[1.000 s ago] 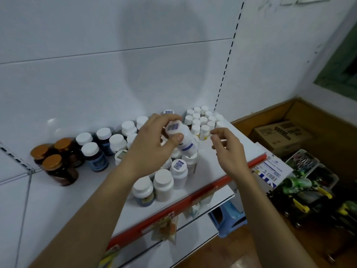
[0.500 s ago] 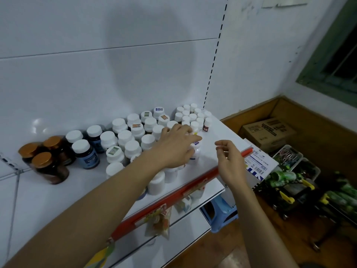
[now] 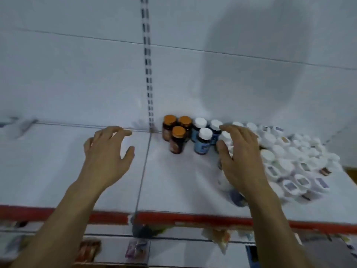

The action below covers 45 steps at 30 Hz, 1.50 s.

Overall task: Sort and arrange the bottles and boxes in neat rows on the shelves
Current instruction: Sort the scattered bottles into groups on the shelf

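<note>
Head view: right hand (image 3: 239, 157), fingers spread, seemingly touches white-capped bottles (image 3: 286, 165) at its three o'clock. Left hand (image 3: 108, 149), splayed and empty, lies farther.

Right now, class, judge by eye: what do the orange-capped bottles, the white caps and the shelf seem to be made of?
Orange-capped bottles: dark brown and glossy, so glass or plastic; unclear which. White caps: opaque, matte, likely plastic. Shelf: smooth white with faint sheen, probably painted metal.

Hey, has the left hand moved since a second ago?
Yes. The left hand was right of the orange-capped bottles; now it is left of them, over the shelf.
</note>
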Tool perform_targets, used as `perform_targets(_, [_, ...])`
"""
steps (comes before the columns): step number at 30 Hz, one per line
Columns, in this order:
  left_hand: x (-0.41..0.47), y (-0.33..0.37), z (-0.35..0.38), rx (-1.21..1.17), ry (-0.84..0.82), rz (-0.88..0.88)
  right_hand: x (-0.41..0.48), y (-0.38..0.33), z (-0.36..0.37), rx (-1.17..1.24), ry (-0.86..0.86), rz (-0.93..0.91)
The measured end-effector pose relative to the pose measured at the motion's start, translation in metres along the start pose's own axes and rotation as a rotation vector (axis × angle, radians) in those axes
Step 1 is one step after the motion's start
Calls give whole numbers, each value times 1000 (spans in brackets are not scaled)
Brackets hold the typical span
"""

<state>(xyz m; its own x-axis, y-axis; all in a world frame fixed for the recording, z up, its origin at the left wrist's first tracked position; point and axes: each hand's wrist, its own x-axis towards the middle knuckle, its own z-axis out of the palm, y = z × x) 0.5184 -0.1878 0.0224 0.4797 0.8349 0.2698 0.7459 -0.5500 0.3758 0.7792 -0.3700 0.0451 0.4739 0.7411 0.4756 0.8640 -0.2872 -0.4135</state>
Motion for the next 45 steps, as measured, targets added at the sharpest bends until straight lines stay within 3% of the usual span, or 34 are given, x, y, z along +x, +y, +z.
perform_targets(4, [-34, -124, -51, 81, 128, -244, 26, -99, 80, 180, -124, -175])
perform_targets(8, [-61, -235, -99, 146, 154, -440, 23, -207, 159, 325, -269, -197])
perform_targets(15, [-60, -372, -142, 188, 88, -510, 51, -377, 292, 349, -622, -356])
perform_targets(19, [-47, -410, -144, 109, -33, -516, 78, -450, 341, 216, -619, -403])
perform_targets(24, [-26, -435, -127, 119, -122, -474, 78, -478, 375, -165, -613, -464])
perform_targets(27, [-11, -445, -114, 170, -41, -449, 69, -462, 364, -23, -601, -413])
perform_targets(31, [7, -455, -101, 100, -24, -287, 62, -428, 346, 328, -551, -167])
perform_targets(33, [13, -451, -102, -43, -26, -256, 60, -416, 340, 456, -501, -46])
perform_targets(36, [20, -427, -110, -467, -21, -318, 59, -405, 331, 715, -450, 173])
perform_targets(39, [26, -396, -117, -758, -83, -373, 59, -394, 326, 753, -325, 197])
perform_targets(45, [38, -352, -109, -1675, -331, -857, 60, -379, 317, 646, -250, 192])
